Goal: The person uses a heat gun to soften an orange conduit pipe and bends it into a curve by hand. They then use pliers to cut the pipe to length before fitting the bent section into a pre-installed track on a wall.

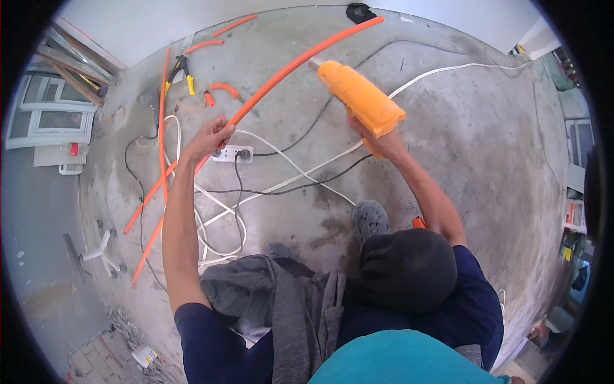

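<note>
My left hand (210,137) pinches a long orange tube (284,70), which slants up and to the right toward the wall. In my right hand (377,137) is an orange heat gun (359,96), its metal nozzle pointed up-left, close beside the tube. Just under my left hand lies a white power strip (230,153) with black plugs in it. Several more orange tube pieces (163,115) lie on the concrete floor to the left, along with short curved pieces (220,86) and pliers (190,84) with yellow-and-black handles.
Loose white and black cables (300,174) cross the floor around my feet (369,221). Window frames and boards (54,128) lean at the left, near a white chair base (102,249). More stored items (575,211) line the right edge, and a white wall (141,32) bounds the far side.
</note>
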Motion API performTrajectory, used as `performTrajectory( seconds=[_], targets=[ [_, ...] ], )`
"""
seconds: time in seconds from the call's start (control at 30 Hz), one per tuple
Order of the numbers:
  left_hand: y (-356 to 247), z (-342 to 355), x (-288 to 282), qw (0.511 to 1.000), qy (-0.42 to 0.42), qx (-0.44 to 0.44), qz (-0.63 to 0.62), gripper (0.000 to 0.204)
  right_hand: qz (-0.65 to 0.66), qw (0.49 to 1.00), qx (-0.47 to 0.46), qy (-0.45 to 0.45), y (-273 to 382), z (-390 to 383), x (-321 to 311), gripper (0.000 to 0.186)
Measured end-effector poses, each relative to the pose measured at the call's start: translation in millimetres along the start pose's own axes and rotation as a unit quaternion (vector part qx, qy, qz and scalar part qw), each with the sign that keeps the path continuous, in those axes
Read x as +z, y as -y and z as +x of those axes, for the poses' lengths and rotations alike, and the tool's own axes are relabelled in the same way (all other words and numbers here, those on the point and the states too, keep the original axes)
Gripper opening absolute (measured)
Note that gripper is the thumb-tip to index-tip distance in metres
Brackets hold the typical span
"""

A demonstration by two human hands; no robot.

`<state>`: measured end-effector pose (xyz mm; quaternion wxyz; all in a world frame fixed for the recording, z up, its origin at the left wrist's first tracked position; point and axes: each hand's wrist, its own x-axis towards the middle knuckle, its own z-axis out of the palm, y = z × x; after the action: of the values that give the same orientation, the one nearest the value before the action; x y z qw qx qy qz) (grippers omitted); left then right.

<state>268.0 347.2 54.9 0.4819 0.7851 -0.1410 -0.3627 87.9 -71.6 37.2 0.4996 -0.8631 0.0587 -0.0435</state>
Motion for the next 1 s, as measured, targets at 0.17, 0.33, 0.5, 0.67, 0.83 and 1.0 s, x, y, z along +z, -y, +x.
performTrajectory(
  seconds=[0.17,0.33,0.5,0.67,0.83,1.0],
  targets=[
    [3.1,4.8,3.3,1.0,-0.02,-0.016,0.017,0.032,-0.112,0.965,-0.235,-0.017,-33.3,-7.7,30.0,0.038],
    [12.2,8.6,-3.9,0.998,-0.038,-0.016,0.049,0.043,-0.127,0.941,-0.296,-0.1,-28.0,-1.7,27.6,0.032],
    [21.2,11.2,-7.4,0.992,-0.055,0.032,0.111,0.047,0.097,0.991,-0.004,-0.087,-22.4,4.9,-5.1,0.031],
    [6.3,5.6,-8.1,0.993,-0.077,0.015,0.087,0.047,0.119,0.987,0.081,0.074,-15.0,21.0,-20.1,0.04],
    [-3.2,-10.1,-15.6,0.992,-0.114,-0.026,0.044,0.047,0.202,0.967,0.111,0.11,-22.0,49.7,21.4,0.036],
    [-1.5,-25.3,-19.9,0.994,-0.102,-0.048,-0.014,0.049,0.267,0.935,0.185,0.142,-21.3,69.9,54.2,0.033]
  ],
)
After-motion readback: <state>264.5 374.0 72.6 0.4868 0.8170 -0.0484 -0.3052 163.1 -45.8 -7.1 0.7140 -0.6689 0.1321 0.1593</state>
